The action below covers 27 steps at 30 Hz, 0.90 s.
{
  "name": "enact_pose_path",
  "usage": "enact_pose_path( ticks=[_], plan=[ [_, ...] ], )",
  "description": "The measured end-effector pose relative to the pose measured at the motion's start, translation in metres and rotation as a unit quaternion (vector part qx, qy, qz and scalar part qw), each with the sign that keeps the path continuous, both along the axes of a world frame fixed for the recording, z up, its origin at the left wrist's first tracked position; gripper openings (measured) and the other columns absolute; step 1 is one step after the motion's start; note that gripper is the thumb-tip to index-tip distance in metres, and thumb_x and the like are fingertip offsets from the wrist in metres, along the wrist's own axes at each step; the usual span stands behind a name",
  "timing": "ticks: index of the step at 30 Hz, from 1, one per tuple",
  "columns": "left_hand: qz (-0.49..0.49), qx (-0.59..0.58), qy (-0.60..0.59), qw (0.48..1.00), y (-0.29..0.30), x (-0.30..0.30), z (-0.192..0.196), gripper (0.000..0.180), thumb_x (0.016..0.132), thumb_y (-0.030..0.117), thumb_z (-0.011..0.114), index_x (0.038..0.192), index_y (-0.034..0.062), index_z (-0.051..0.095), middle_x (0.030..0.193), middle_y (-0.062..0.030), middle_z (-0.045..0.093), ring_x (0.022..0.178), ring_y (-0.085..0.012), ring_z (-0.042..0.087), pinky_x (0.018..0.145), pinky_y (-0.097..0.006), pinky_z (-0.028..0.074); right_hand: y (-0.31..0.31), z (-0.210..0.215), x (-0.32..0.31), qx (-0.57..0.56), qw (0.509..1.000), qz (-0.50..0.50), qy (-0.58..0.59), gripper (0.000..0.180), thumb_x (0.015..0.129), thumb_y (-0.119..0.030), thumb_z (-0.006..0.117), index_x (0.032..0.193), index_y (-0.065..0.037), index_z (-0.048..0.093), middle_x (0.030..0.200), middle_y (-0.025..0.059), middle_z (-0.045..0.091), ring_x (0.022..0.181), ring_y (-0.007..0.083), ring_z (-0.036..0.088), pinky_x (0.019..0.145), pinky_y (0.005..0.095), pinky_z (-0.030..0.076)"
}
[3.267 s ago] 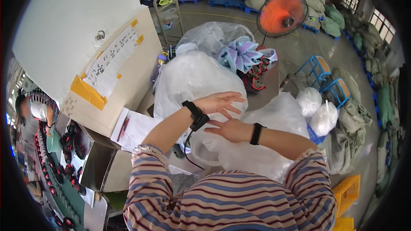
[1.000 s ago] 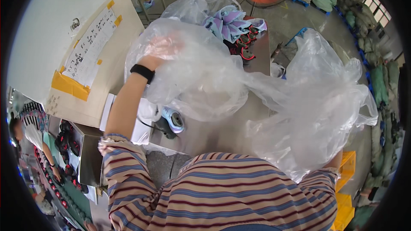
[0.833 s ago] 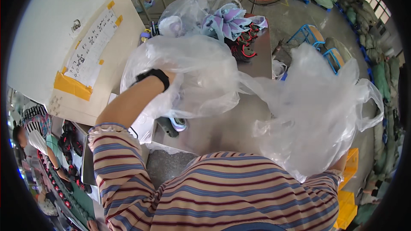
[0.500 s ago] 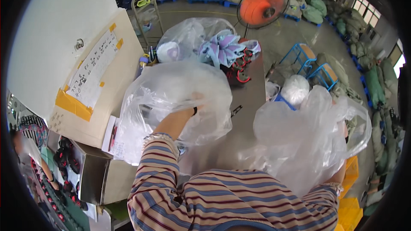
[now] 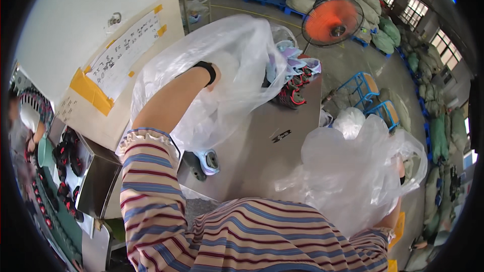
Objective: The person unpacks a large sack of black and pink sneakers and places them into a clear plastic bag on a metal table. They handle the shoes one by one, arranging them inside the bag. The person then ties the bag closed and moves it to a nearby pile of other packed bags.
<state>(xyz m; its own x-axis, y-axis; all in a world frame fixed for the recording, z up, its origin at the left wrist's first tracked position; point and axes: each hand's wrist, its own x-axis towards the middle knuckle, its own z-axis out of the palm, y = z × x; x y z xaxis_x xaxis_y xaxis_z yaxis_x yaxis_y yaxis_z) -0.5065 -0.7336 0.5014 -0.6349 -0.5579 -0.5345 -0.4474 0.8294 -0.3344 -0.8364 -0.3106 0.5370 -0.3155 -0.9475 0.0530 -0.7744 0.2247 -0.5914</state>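
Note:
My left hand, with a black band at the wrist, reaches forward over the table into a big clear plastic bag. Film and the hand's own angle hide its fingers. At the right, my right hand grips a second clear plastic bag, bunched and hanging beside the table's edge; the film covers most of that hand. Near the table's front left lie a light blue shoe and a dark grey shoe. A small black tool rests on the metal tabletop between the bags.
Black-and-red shoes and light blue-purple pieces sit at the table's far right. An orange fan stands beyond. Blue-framed stools are to the right. A board with a taped paper borders the left side.
My left arm has stretched farther forward and left, pushing the large bag back and uncovering the shoes near the front edge. The view has turned slightly. My right hand still holds its bag.

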Motion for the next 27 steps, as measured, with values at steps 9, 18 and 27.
enact_pose_path(
  ticks=[9,18,27],
  plan=[
    [0.067,-0.295,0.386,0.871,-0.056,0.047,-0.023,0.028,0.075,0.016,0.05,0.097,0.0058,0.064,0.117,-0.0132,0.053,0.111,-0.0276,0.047,0.091,-0.039,0.038,-0.018,0.003,0.01,-0.001,1.0,0.026,0.003,0.037,0.07,-0.011,0.052,0.108,-0.007,0.053,0.097,0.0099,0.06,0.082,0.0205,0.058,0.067,0.0316,0.047],
    [0.05,-0.264,0.153,0.951,0.029,0.056,-0.011,0.025,0.078,0.023,0.054,0.096,0.0092,0.066,0.109,-0.0137,0.058,0.107,-0.025,0.052,0.087,-0.038,0.04,-0.035,0.001,0.024,-0.013,0.998,0.066,0.004,0.038,0.072,-0.013,0.051,0.11,-0.008,0.052,0.098,0.0102,0.059,0.082,0.0205,0.058,0.066,0.0318,0.047],
    [-0.198,0.339,0.615,0.684,0.238,-0.07,-0.054,0.126,0.053,0.037,0.082,0.139,0.0042,-0.004,0.142,-0.0285,-0.003,0.135,-0.0367,0.0,0.108,-0.042,0.013,-0.045,-0.018,0.032,-0.024,0.995,0.101,-0.008,0.038,0.074,-0.014,0.051,0.112,-0.009,0.051,0.099,0.0105,0.059,0.082,0.0204,0.058,0.066,0.0321,0.047]
  ],
)
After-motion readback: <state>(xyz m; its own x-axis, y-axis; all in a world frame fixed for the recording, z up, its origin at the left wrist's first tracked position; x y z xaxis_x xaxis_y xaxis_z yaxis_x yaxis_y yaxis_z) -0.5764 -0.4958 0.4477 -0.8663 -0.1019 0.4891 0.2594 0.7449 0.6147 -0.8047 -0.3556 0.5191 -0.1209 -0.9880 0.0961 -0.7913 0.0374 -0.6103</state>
